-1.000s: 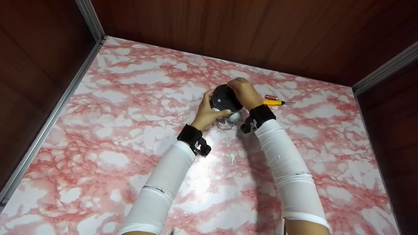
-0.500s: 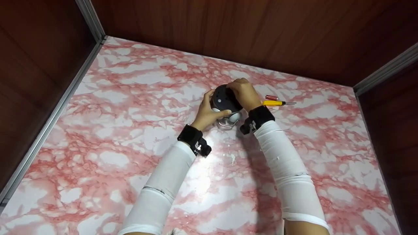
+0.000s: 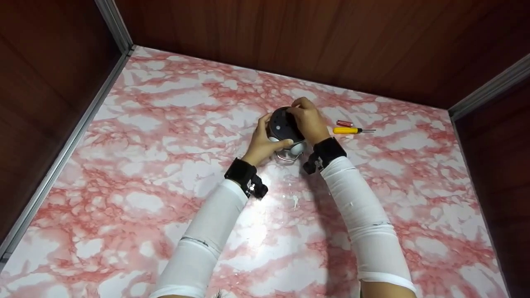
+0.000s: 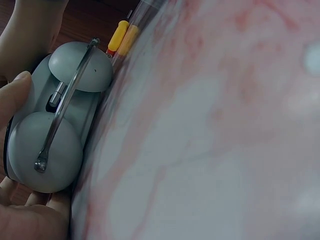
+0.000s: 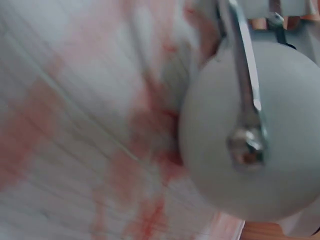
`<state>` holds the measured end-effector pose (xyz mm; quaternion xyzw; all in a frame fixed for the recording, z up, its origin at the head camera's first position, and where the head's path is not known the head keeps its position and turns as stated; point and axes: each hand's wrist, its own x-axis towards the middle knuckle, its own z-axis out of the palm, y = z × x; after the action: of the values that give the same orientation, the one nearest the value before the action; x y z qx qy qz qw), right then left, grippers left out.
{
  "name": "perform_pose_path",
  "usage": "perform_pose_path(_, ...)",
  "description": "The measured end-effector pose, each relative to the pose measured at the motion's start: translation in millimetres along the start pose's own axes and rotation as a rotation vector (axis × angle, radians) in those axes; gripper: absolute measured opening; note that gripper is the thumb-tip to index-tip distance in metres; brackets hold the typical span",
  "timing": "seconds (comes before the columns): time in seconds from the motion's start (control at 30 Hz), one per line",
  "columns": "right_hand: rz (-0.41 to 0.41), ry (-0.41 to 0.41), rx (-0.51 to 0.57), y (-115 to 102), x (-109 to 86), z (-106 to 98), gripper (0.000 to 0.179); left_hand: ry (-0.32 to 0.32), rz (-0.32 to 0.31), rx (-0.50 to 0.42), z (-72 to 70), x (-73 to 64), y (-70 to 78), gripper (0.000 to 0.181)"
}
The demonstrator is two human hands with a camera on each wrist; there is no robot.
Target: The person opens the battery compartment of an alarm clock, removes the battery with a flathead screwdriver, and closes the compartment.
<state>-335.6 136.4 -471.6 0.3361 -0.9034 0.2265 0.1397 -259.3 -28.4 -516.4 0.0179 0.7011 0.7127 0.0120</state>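
Note:
A grey twin-bell alarm clock [image 3: 283, 127] has its round black back turned up toward the head camera. My left hand [image 3: 261, 142] grips its rim, thumb on the near edge and fingers around the far left side. On the right part of the back, my right hand [image 3: 311, 122] has its fingers bent against the clock; whether they pinch some small part is hidden. Two domed bells [image 4: 46, 151] and a metal carrying handle [image 4: 67, 100] fill the clock's near side in the left wrist view. One bell [image 5: 250, 195] looms close in the right wrist view.
Right of the hands lie a yellow-handled screwdriver [image 3: 345, 130] and a small red battery [image 3: 344, 123]. The red-and-white marbled tabletop [image 3: 165, 198] ends at dark wooden panels [image 3: 290, 41] at the back and both sides.
My right hand has shifted slightly, its wrist drawing a little down and left, with the fingers still at the clock's back. My left hand and the clock stay in place.

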Motion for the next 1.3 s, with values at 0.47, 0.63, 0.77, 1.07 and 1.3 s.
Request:
perform_pose_path(0.47, 0.018, 0.076, 0.068, 1.1, -6.6, 6.8, 0.02, 0.007, 0.011, 0.011, 0.9, -0.6, -2.0, 0.099)
perform_pose_path(0.63, 0.024, 0.085, 0.078, 1.6, -6.9, 8.2, 0.021, 0.002, 0.007, 0.002, 0.5, -0.8, -2.1, 0.1)
perform_pose_path(0.77, 0.034, 0.084, 0.067, 0.9, -6.0, 8.4, 0.021, 0.001, -0.002, -0.006, 0.1, -1.6, -0.4, 0.1)
perform_pose_path(1.07, 0.038, 0.081, 0.032, -0.2, -5.5, 7.8, 0.019, -0.001, -0.005, -0.013, 0.4, -1.1, 0.2, 0.099)
perform_pose_path(1.3, 0.014, 0.053, -0.019, -0.7, -3.7, 6.0, 0.02, -0.004, -0.004, -0.007, -0.4, 0.3, -1.5, 0.099)
